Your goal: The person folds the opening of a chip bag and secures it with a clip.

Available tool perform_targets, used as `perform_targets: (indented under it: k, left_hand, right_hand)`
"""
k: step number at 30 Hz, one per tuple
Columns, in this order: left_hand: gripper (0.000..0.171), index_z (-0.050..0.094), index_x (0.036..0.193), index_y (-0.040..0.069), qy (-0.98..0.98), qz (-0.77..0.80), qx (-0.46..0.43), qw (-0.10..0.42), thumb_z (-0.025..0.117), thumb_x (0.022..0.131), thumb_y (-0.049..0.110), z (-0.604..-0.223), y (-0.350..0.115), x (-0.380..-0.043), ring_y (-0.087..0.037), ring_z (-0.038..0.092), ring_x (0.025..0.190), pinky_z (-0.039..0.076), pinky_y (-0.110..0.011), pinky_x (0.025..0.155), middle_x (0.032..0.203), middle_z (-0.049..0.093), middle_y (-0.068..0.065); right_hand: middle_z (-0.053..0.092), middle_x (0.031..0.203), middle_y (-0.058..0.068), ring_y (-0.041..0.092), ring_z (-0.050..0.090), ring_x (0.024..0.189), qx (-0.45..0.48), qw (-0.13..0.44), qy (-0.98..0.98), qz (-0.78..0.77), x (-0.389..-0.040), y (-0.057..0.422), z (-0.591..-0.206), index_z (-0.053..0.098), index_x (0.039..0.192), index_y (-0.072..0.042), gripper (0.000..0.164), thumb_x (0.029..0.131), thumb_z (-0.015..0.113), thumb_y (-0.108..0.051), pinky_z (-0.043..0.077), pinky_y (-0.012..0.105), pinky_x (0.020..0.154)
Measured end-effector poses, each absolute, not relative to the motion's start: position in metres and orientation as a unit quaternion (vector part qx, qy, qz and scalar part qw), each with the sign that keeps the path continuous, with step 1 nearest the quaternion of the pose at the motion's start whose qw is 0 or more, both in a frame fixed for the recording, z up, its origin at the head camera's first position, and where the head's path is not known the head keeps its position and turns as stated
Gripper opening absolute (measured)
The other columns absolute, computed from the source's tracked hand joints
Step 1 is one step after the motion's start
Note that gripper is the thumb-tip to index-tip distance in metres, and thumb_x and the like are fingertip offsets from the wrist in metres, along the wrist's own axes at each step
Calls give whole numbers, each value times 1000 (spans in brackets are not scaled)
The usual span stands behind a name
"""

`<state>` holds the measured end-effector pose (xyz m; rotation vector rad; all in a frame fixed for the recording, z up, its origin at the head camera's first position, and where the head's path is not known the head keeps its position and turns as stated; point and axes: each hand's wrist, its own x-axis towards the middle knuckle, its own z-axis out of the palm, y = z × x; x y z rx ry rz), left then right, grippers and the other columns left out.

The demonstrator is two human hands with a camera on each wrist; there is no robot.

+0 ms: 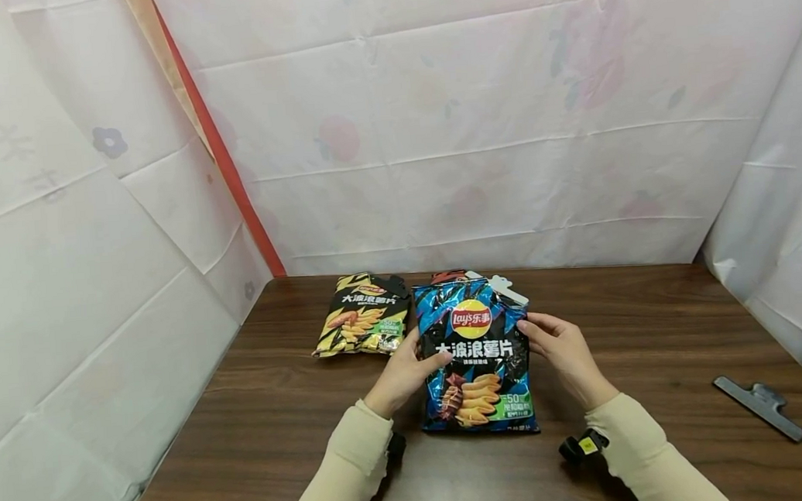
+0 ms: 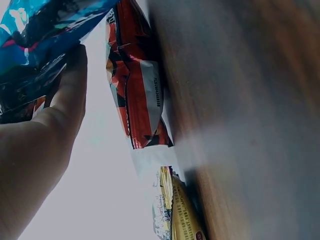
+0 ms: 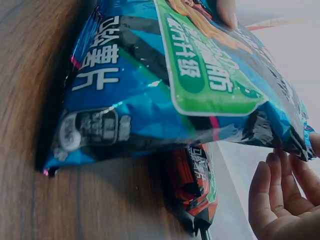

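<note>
A blue and black chip bag (image 1: 475, 362) stands roughly upright on the table, its printed front facing me. My left hand (image 1: 404, 374) grips its left side, thumb across the front and fingers behind. At the upper right edge, my right hand (image 1: 565, 351) pinches the bag; the right wrist view shows its fingers (image 3: 280, 185) curled beneath the corner. A white clip (image 1: 508, 289) sits slantwise over the bag's top right corner. Behind is a red chip bag (image 2: 135, 75), mostly hidden in the head view.
Left of the blue bag lies a yellow and black chip bag (image 1: 360, 315) with a black clip (image 1: 395, 286) at its top corner. A grey clip (image 1: 759, 405) lies on the brown table (image 1: 644, 327) at the right. White sheets (image 1: 476, 121) hang behind and beside the table.
</note>
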<state>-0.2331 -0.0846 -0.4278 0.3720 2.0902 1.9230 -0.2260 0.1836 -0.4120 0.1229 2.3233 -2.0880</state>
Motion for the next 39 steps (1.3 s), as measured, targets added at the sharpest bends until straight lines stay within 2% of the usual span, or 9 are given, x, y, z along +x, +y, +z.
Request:
perform_targets:
  k: [5,13,19,22,27,32,39]
  left_hand:
    - [80,27,155,13,730,657,129,136,72,91,31,-426,-86,-232,-30,46,135,39,-49,111,152,42,-14]
    - [79,29,154,15,736,651,129,137,72,90,33,-425,-87,-232,-29,46,135,38,-50,111,152,42,-12]
    - [76,33,152,14,741,645,128,140,72,89,33,-421,-90,-234,-29,45,136,36,-52,112,151,44,-11]
    - [78,31,153,10,748,639,119,131,72,90,32,-417,-91,-235,-33,43,137,36,-53,111,152,42,-15]
    - [77,27,153,2,740,658,100,97,69,92,25,-408,-95,-240,-38,39,140,36,-53,111,151,40,-23]
    - [70,34,151,7,738,665,91,68,69,92,23,-397,-99,-245,-38,42,139,37,-53,111,148,46,-20]
    - [63,40,148,15,748,656,93,42,69,93,26,-382,-108,-253,-35,45,137,40,-52,109,149,46,-15]
  right_hand:
    - [66,101,-7,-3,63,86,53,2,744,-667,-228,180,-411,58,130,6,53,95,64,-34,54,18,80]
    - [66,101,-6,0,62,86,55,-11,730,-681,-228,177,-412,62,123,7,51,95,65,-35,54,20,80]
    - [67,90,-11,1,63,83,54,-19,708,-704,-229,176,-415,69,111,2,36,94,66,-30,55,20,78]
    - [67,86,-12,1,63,80,56,-18,695,-717,-229,175,-416,72,105,-3,28,94,67,-28,55,21,76]
    - [67,85,-12,2,63,79,62,-16,689,-722,-229,174,-416,73,102,-5,26,94,67,-29,55,20,75]
    - [68,84,-12,1,64,79,58,-18,683,-728,-228,174,-415,74,98,-10,20,94,67,-28,55,20,75]
    - [67,84,-12,1,64,79,56,-16,677,-734,-226,174,-415,74,92,-16,14,95,66,-27,55,21,76]
